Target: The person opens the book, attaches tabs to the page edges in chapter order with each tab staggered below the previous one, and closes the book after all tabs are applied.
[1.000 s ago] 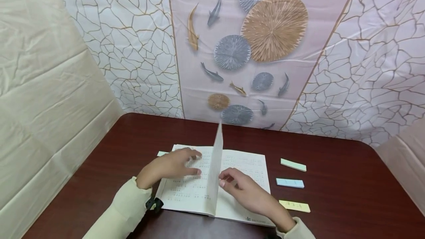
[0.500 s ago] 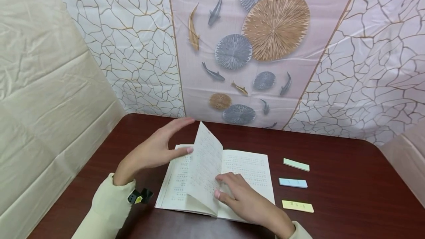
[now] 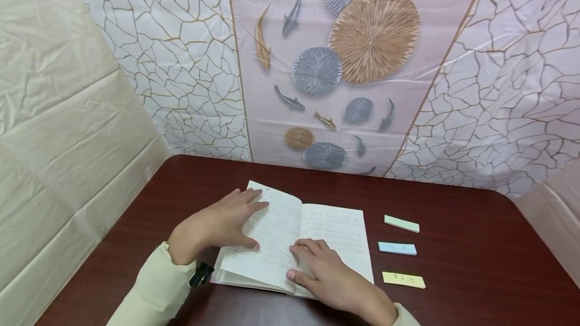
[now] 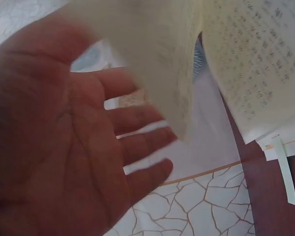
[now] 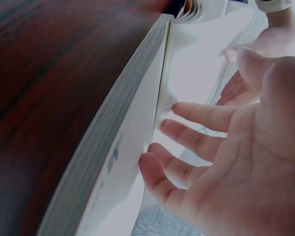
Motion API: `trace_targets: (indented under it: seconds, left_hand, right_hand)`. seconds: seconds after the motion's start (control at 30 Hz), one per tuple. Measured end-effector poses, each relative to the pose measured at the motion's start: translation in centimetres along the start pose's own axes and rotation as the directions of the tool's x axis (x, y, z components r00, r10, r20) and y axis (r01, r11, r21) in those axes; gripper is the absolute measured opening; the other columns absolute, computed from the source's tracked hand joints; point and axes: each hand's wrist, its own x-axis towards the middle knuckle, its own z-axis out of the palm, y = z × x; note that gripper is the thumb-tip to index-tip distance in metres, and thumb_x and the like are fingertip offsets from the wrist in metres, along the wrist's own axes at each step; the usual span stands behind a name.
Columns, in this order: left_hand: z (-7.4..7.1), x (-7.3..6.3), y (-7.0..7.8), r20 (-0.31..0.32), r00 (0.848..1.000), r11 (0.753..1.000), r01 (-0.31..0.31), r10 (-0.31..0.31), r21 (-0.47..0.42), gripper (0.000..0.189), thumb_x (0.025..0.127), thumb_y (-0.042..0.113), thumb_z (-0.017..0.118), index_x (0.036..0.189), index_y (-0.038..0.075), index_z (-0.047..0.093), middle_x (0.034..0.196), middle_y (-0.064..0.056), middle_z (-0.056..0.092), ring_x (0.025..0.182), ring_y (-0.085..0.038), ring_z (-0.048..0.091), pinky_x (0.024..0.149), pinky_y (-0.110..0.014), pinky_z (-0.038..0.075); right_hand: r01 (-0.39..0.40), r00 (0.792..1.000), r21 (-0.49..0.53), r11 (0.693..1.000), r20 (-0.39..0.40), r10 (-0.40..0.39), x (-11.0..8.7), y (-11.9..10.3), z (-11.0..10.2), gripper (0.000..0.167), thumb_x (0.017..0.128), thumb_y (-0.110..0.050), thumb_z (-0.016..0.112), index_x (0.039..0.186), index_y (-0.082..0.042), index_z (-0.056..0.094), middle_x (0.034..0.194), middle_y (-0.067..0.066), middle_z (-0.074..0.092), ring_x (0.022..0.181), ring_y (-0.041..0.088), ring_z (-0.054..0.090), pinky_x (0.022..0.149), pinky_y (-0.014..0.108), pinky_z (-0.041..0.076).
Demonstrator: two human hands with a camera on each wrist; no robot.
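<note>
An open book with printed text lies on the table. One of its left leaves is slightly raised from the pages beneath. My left hand lies over that leaf's outer part, fingers spread. In the left wrist view the leaf covers the thumb's tip and overlaps the fingers. My right hand rests at the middle fold, fingers loosely extended. The right wrist view has its fingertips right along the fold. A pale green paper strip sticks out of the book's far side in the left wrist view.
Right of the book lie a green sticky-note strip, a blue one and a yellow one. The dark red-brown table ends at a patterned cloth backdrop. A cream cloth wall stands left.
The leaf, upright a second ago, has swung over to the left. My left hand moved out past its edge, then came down over it. My right hand has slid slightly left to the fold.
</note>
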Motion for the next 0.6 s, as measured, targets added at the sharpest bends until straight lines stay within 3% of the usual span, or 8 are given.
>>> trace_targets:
  seconds: [0.17, 0.37, 0.6]
  left_hand:
    - [1.0, 0.5, 0.8, 0.078, 0.997, 0.999, 0.027, -0.03, 0.029, 0.083, 0.078, 0.03, 0.095, 0.149, 0.006, 0.059, 0.162, -0.022, 0.044, 0.153, -0.038, 0.038, 0.127, -0.056, 0.025]
    - [2.5, 1.1, 2.0, 0.198, 0.977, 0.997, 0.081, -0.08, 0.003, 0.077, 0.081, 0.028, 0.094, 0.149, 0.015, 0.06, 0.163, -0.013, 0.046, 0.151, -0.029, 0.043, 0.122, -0.047, 0.037]
    - [3.7, 1.4, 2.5, 0.187, 0.974, 0.989, 0.139, -0.127, -0.05, 0.078, 0.087, 0.039, 0.088, 0.153, 0.017, 0.055, 0.164, -0.013, 0.044, 0.15, -0.03, 0.045, 0.116, -0.052, 0.044]
  right_hand:
    - [-0.021, 0.999, -0.032, 0.999, 0.026, 0.022, 0.0, -0.1, 0.3, 0.066, 0.107, -0.053, 0.055, 0.153, -0.006, 0.053, 0.157, 0.01, 0.047, 0.145, 0.033, 0.041, 0.111, 0.066, 0.038]
    - [-0.018, 0.999, -0.131, 0.991, 0.047, 0.024, -0.1, -0.4, 0.7, 0.069, 0.106, -0.054, 0.055, 0.157, -0.008, 0.05, 0.162, 0.009, 0.043, 0.146, 0.033, 0.04, 0.112, 0.066, 0.038]
    - [0.007, 0.999, -0.266, 0.964, 0.038, 0.003, -0.1, -0.7, 1.3, 0.07, 0.105, -0.054, 0.055, 0.158, -0.009, 0.048, 0.163, 0.005, 0.043, 0.145, 0.034, 0.041, 0.11, 0.061, 0.041]
